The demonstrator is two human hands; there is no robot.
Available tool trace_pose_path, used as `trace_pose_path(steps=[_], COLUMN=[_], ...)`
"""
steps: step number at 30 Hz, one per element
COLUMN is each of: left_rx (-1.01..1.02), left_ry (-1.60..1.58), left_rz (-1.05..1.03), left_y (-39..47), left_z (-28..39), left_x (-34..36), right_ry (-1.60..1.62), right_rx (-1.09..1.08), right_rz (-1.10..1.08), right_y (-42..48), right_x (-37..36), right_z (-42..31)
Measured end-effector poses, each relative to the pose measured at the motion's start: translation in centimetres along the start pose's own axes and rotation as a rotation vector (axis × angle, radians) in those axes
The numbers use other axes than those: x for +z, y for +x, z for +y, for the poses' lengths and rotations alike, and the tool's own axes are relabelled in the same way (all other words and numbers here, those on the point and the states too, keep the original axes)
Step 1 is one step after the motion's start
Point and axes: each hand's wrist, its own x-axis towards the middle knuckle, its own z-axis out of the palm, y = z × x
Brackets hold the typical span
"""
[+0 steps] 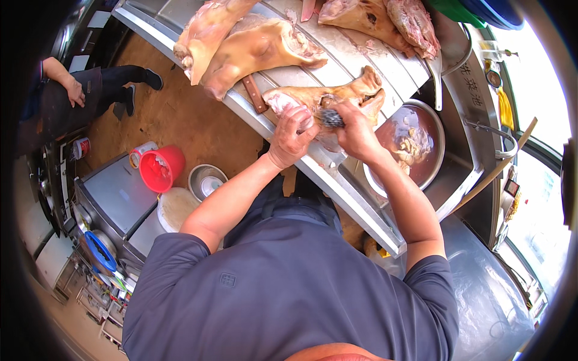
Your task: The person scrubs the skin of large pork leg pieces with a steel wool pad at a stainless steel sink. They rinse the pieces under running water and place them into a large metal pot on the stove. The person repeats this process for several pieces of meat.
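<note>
A split pig's head piece [347, 94] with browned skin lies on the ribbed metal drainboard in front of me. My left hand [292, 135] grips its pale, fatty end, fingers curled over the edge. In my right hand [356, 131] is a steel wool scrubber [332, 118], held against the piece below the eye area. A brown wooden knife handle [255, 94] sticks out near the counter's edge, its blade hidden under another meat piece [257, 47]. More pieces lie at the upper left, and a further pig's head piece [361, 22] lies at the far side.
A metal basin [440, 135] of reddish water with pale scraps stands in the sink at right. A white-handled utensil [437, 83] and a wooden stick [496, 169] are beyond. A red bucket [178, 164] stands left. Another person's hand [76, 94] shows at far left.
</note>
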Motion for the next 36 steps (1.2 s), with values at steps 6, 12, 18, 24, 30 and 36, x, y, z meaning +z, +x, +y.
trace_pose_path(steps=[6, 12, 18, 24, 30, 36], left_rx=[-0.045, -0.12, -0.049, -0.029, -0.03, -0.025], left_ry=[-0.019, -0.066, -0.013, -0.071, -0.054, -0.021], left_rz=[0.044, 0.048, 0.027, 0.012, 0.017, -0.021], left_y=[-0.2, 0.4, -0.2, -0.3, 0.0, -0.6], left_z=[-0.3, -0.4, -1.0, -1.8, -1.4, -1.7], left_x=[0.4, 0.1, 0.3, 0.3, 0.1, -0.1], right_ry=[-0.051, -0.095, -0.069, -0.099, -0.24, -0.158], right_rx=[-0.184, -0.276, -0.296, -0.307, -0.211, -0.228], right_rz=[-0.068, -0.061, -0.07, -0.073, 0.004, 0.014], right_y=[1.8, 4.7, 3.1, 3.2, 7.4, 3.9], right_x=[-0.1, 1.9, 0.9, 0.5, 3.8, 1.8], right_z=[0.7, 0.3, 0.3, 0.4, -0.1, 0.1])
